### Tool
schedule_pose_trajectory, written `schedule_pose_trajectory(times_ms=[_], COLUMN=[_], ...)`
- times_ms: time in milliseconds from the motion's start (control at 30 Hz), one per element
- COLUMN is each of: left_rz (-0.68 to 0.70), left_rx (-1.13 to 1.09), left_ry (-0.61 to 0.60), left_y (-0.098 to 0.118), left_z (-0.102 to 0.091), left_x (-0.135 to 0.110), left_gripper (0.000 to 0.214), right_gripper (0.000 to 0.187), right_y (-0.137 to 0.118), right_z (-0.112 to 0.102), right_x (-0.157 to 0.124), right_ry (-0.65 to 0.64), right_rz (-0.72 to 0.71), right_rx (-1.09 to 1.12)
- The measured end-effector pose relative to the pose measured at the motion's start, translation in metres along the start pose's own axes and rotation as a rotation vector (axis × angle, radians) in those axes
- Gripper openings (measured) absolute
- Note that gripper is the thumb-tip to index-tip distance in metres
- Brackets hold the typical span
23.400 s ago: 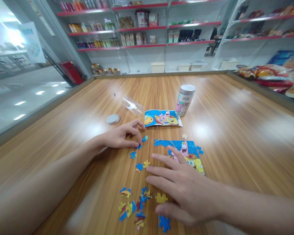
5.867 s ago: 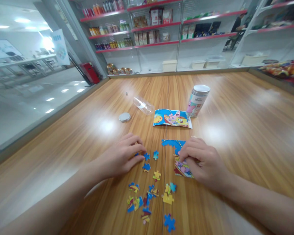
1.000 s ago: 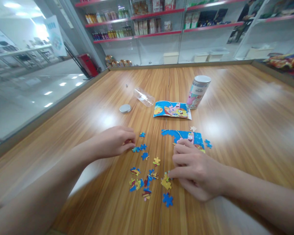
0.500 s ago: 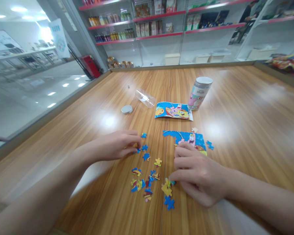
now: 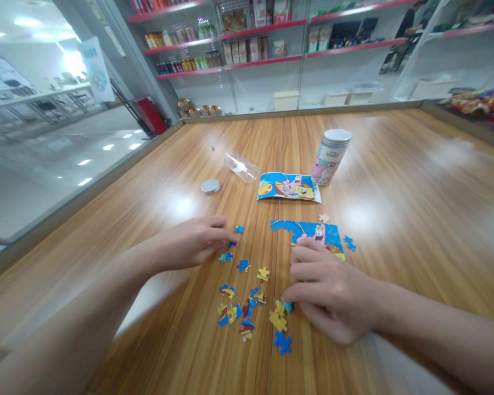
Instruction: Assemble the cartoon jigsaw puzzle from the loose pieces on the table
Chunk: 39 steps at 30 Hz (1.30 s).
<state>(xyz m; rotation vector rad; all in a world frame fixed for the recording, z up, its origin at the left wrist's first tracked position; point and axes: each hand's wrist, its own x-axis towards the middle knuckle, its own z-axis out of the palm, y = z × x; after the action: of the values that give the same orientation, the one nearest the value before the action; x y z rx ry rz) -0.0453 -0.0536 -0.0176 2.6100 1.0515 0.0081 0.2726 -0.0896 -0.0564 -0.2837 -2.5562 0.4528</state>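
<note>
Part-built puzzle was partly covered by right hand, seemingly for steadying; that grip couldn't be told. At nine o'clock, blue piece was touched, unpinched, by left hand. Printed sheet was laid at eleven, presumably for comparison.

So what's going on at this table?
A person is handling loose jigsaw pieces on a wooden table. The left hand touches a small blue piece; the right hand covers part of a half-assembled puzzle. Most loose pieces lie left of it, and a printed picture lies beyond, beside an upright can.
</note>
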Motion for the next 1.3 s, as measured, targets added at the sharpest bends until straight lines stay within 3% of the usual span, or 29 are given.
schedule_pose_trajectory(times_ms=[167, 233, 500, 633, 767, 900, 1033, 1133, 1200, 1300], left_rz=[0.065, 0.093, 0.050, -0.005, -0.008, -0.025, 0.033, 0.091, 0.105, 0.120], left_rx=[-0.117, -0.147, -0.030, 0.015, 0.048, 0.083, 0.067, 0.032, 0.011, 0.030], left_ry=[-0.083, -0.061, 0.284, 0.378, 0.475, 0.580, 0.325, 0.161, 0.151, 0.264], left_y=[0.001, 0.004, 0.020, 0.025, 0.012, -0.010, -0.020, -0.018, -0.012, 0.001], left_z=[-0.005, 0.000, 0.044, 0.054, 0.047, 0.024, 0.002, 0.002, 0.011, 0.027], left_x=[-0.003, 0.000, 0.032, 0.043, 0.042, 0.027, 0.009, 0.006, 0.010, 0.022], left_gripper=[0.028, 0.027, 0.021, 0.024, 0.021, 0.018, 0.013, 0.012, 0.013, 0.020], right_gripper=[0.023, 0.023, 0.021, 0.019, 0.018, 0.018, 0.018, 0.017, 0.017, 0.017], right_y=[0.000, 0.000, 0.000, 0.000, 0.000, 0.001, 0.001, 0.001, 0.001, 0.001], right_z=[0.000, 0.001, 0.003, 0.002, 0.000, -0.001, 0.000, 0.000, 0.001, 0.001], right_x=[0.000, 0.000, 0.001, 0.001, 0.001, 0.001, 0.000, 0.000, 0.000, 0.000], right_ry=[0.008, 0.009, 0.029, 0.035, 0.032, 0.048, 0.049, 0.047, 0.049, 0.055], right_rz=[0.006, 0.006, 0.011, 0.015, 0.027, 0.029, 0.034, 0.042, 0.045, 0.035], right_rx=[0.000, -0.001, -0.017, -0.023, -0.033, -0.043, -0.035, -0.037, -0.042, -0.040])
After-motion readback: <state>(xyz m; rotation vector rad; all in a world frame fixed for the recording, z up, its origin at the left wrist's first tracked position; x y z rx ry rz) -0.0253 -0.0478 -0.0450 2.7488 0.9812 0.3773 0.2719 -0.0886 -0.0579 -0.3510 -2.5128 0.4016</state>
